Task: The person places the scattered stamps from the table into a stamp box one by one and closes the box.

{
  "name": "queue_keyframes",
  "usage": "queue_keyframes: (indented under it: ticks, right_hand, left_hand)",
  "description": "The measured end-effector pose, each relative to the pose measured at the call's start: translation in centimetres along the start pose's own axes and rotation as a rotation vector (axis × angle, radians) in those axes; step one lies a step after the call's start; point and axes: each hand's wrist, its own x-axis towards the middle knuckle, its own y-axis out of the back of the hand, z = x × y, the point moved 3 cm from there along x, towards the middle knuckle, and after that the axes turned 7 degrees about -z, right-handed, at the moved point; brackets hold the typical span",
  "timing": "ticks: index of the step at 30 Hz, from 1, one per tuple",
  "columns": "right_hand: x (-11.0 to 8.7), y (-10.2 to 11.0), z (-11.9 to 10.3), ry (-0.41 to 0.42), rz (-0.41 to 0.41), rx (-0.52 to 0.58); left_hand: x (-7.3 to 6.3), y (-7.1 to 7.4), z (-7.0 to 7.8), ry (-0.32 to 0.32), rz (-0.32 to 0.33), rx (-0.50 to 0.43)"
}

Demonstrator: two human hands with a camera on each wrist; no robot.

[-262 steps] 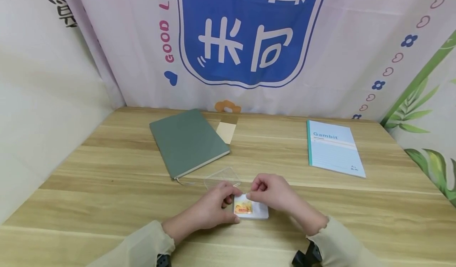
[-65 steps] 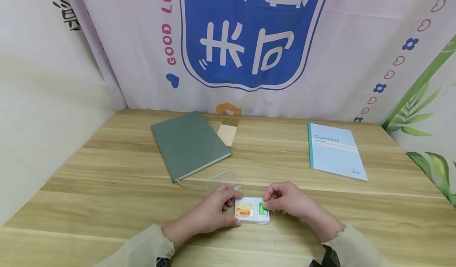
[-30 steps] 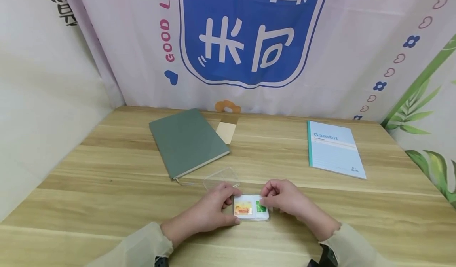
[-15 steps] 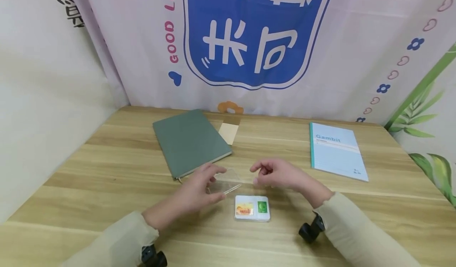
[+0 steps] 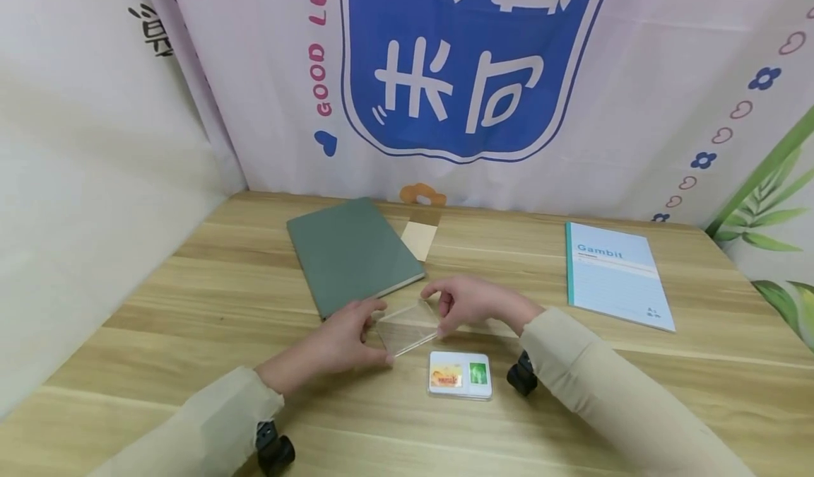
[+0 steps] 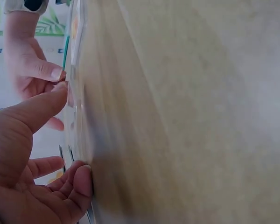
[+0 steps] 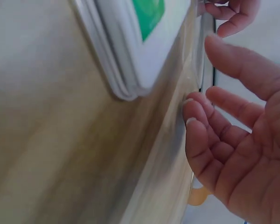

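Note:
A clear plastic lid [image 5: 407,327] lies between both hands in the head view, just in front of the green notebook. My left hand [image 5: 340,339] grips its left side, thumb at the near corner and fingers at the far one. On the opposite side my right hand [image 5: 469,302] holds it by thumb and index finger; in the right wrist view the other fingers [image 7: 196,135] curl inward. Nearer to me lies a small flat clear case [image 5: 465,385] of white cards, the top one bearing an orange-yellow picture [image 5: 446,375] and a green picture [image 5: 478,373].
The dark green notebook [image 5: 350,254] lies at the back left, partly behind the left hand. A light blue Gambit notebook [image 5: 620,279] is at the back right. A printed cloth [image 5: 273,109] hangs behind the wooden table [image 5: 356,420].
Both hands have left the case of cards and moved to the clear lid behind it. Earlier, the right hand's fingers were on the green picture, which now shows uncovered.

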Motion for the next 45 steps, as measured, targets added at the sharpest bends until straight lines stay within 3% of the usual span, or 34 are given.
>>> queue_keyframes:
  ticks: [10, 22, 32, 45]
  right_hand:
    - [1.5, -0.2, -0.2, 0.009, -0.082, -0.161]
    - [1.3, 0.1, 0.4, 0.122, -0.057, -0.16]
    - [1.3, 0.1, 0.3, 0.138, -0.061, -0.148]
    - [0.2, 0.3, 0.8, 0.202, -0.053, -0.124]
  left_hand:
    - [1.5, -0.9, -0.3, 0.02, 0.002, 0.155]
    - [2.0, -0.8, 0.4, 0.012, -0.011, 0.224]
    - [2.0, -0.6, 1.1, 0.098, -0.047, 0.166]
    - [2.2, -0.7, 1.4, 0.034, -0.024, 0.074]
